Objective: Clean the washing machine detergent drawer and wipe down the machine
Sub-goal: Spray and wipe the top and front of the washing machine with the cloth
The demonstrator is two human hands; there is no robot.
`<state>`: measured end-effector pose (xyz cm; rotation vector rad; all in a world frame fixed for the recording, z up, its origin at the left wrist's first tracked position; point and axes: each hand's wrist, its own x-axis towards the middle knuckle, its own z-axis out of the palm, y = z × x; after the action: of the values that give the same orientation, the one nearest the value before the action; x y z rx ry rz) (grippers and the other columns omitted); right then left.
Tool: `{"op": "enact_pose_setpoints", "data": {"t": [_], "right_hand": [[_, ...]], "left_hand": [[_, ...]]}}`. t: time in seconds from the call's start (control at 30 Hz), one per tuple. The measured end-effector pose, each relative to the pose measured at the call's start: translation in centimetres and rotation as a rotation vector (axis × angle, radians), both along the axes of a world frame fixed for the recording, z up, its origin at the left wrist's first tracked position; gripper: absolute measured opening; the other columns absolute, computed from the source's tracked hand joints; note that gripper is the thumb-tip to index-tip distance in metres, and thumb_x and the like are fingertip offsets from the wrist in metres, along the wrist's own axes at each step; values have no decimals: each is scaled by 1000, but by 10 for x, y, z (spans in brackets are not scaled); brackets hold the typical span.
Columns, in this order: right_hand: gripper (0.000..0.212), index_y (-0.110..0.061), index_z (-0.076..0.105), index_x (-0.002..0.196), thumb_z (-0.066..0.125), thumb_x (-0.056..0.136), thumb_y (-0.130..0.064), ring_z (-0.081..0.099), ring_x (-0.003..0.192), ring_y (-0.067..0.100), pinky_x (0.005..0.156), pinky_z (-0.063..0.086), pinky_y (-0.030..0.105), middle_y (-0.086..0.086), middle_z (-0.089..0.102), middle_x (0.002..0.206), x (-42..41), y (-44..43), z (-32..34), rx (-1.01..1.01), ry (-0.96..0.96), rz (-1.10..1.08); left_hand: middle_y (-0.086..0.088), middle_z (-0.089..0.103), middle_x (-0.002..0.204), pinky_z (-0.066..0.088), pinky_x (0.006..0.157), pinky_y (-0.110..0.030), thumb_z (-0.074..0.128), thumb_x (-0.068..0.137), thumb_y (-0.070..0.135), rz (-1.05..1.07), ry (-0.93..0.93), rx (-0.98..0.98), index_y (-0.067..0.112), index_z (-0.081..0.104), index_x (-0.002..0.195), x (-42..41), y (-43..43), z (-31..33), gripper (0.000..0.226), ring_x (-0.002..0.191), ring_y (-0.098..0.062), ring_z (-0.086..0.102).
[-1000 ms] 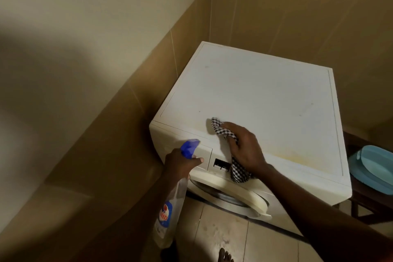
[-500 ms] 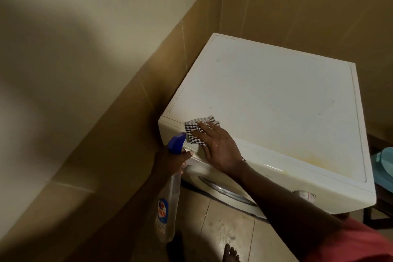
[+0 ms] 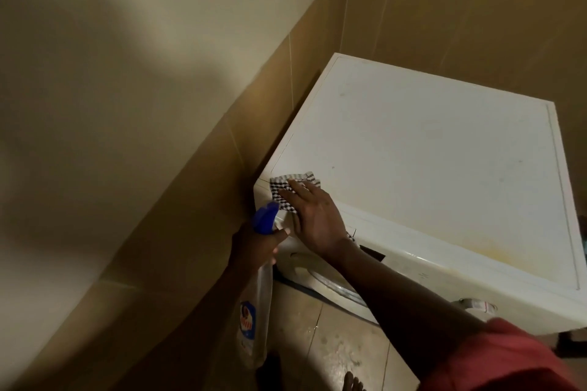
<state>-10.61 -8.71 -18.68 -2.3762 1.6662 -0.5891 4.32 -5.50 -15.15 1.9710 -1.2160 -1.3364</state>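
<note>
The fingers (image 3: 300, 197) of our right hand (image 3: 314, 219) lie straight and flat on the checked cloth (image 3: 295, 177), pressing it onto the front left corner of the washing machine (image 3: 428, 152) top. Just below that corner our left hand (image 3: 257, 244) grips the spray bottle (image 3: 259, 311) by its neck; we cannot tell how full the bottle is. A bare foot (image 3: 352, 382) stands on the floor (image 3: 333, 349) before the machine's door (image 3: 330, 284).
</note>
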Motion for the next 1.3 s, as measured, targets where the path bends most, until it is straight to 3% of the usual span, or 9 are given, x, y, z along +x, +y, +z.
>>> {"op": "enact_pose_setpoints", "data": {"t": [0.1,0.27,0.6,0.73,0.83,0.93,1.07,1.2,1.3], "right_hand": [[45,-21,58,132,50,87,-18,50,129,28,107,40,40,5,55,140,-8,3,-3,-27,-5,39],[49,-22,57,134,49,85,-16,49,131,27,108,41,40,4,54,141,-45,32,-13,-54,24,-13],[45,-23,64,125,55,82,-11,57,117,28,92,48,41,2,61,132,-8,7,11,-66,-2,2],[35,-20,71,112,55,83,-8,65,105,19,94,50,35,-1,70,116,-63,26,23,-17,-499,-325],[28,-18,72,112,58,90,-9,65,106,12,93,48,18,-3,71,113,-111,36,46,16,-830,-630],[29,-23,72,109,54,91,-10,66,102,10,92,52,26,-6,72,109,-153,52,70,-57,-970,-756],[30,-24,71,110,52,92,-9,65,102,5,91,52,28,-12,71,108,-184,80,80,-65,-912,-714],[32,-23,71,112,53,91,-8,65,96,0,86,53,26,-16,71,104,-204,105,76,-40,-790,-655],[32,-25,70,111,53,91,-7,65,91,-2,84,53,27,-19,70,99,-214,117,71,-34,-746,-646]], "left_hand": [[-5,65,70,58,74,-41,77,82,25,-21,27,12,22,61,81,1,-5,1,17,63,-21,63],[-6,61,63,50,60,-31,77,83,23,29,64,39,0,66,95,10,-7,4,28,57,-17,58],[-6,65,66,56,62,-33,80,79,31,-58,-43,66,2,66,93,12,1,3,34,58,-20,63],[-7,63,70,49,52,-23,79,80,28,-120,-40,49,2,65,101,-12,2,8,37,56,-15,60],[-5,67,85,58,66,-32,78,81,30,-241,-32,-4,10,62,118,-44,6,9,45,71,-19,66],[-8,69,94,60,70,-30,75,83,32,-376,-52,-68,25,57,131,-75,11,10,52,74,-22,67],[-5,61,73,55,56,-26,77,81,34,-411,-21,-72,33,61,128,-110,18,10,50,48,-15,56],[-9,65,75,58,64,-32,76,82,35,-430,-95,-68,14,62,123,-129,20,5,49,50,-16,58],[-4,61,73,57,62,-28,72,86,35,-516,-95,-81,19,53,133,-134,18,8,53,53,-16,59]]}}
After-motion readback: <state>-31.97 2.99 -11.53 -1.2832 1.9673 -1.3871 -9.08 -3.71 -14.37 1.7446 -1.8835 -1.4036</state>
